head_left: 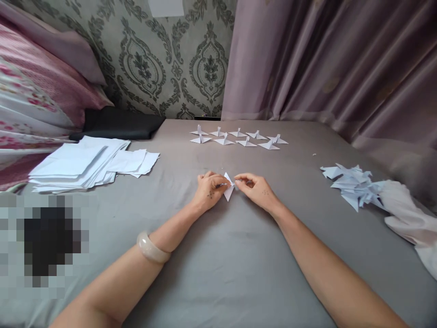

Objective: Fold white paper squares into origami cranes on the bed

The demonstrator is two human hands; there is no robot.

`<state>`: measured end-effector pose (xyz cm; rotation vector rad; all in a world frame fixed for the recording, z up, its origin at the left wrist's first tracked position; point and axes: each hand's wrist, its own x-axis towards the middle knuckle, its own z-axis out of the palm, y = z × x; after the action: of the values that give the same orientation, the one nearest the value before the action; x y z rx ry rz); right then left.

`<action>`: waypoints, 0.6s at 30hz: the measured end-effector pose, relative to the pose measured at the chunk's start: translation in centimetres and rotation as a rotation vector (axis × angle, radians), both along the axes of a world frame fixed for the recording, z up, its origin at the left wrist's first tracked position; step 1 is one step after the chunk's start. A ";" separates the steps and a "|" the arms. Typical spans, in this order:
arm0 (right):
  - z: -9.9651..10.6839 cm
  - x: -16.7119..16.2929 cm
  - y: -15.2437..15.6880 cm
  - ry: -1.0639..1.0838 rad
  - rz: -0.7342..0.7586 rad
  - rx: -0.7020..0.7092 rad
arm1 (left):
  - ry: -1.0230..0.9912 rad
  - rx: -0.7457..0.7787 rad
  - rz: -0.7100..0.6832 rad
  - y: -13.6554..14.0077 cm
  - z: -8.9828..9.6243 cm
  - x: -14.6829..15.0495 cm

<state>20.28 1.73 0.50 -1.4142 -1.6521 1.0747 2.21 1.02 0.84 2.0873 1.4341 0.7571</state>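
Observation:
Between my hands is a white paper crane (228, 193), its two pointed wings spread toward and away from me. My left hand (210, 189) pinches one end of it, fingers closed. From the other side my right hand (255, 189) pinches the opposite end between thumb and fingertips. The ends in the fingers are mostly hidden. Beyond the hands, several finished paper cranes (224, 140) stand in two rows on the grey sheet (218, 264).
Stacks of white paper (68, 159) lie at the left, with smaller paper squares (136, 161) beside them. A folded black cloth (119, 123) is behind. At the right are a heap of folded paper pieces (355, 184) and a whitish cloth (403, 214). Curtains (290, 59) hang at the back right.

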 end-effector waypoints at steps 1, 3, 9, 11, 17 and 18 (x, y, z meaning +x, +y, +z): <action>-0.2 0.0 0.0 -0.027 0.036 0.091 | 0.004 0.007 0.003 0.0 0.0 0.0; -0.6 0.1 0.1 -0.063 0.106 0.194 | 0.016 0.021 0.000 0.0 -0.1 0.0; -0.6 -0.1 0.1 -0.146 0.132 0.256 | 0.067 0.067 -0.012 0.0 -0.7 0.1; -0.5 -0.1 0.0 -0.195 0.148 0.296 | 0.077 0.065 -0.012 -0.1 -0.7 0.3; -0.8 -0.5 0.1 -0.283 0.157 0.418 | 0.133 0.015 0.128 -0.1 -0.5 0.4; -0.9 -0.5 0.3 -0.260 0.139 0.437 | 0.157 0.016 0.153 -0.1 -0.5 0.3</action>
<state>19.75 2.05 -0.44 -1.1971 -2.0453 0.5622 2.54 0.95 0.32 2.1064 1.6933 0.6764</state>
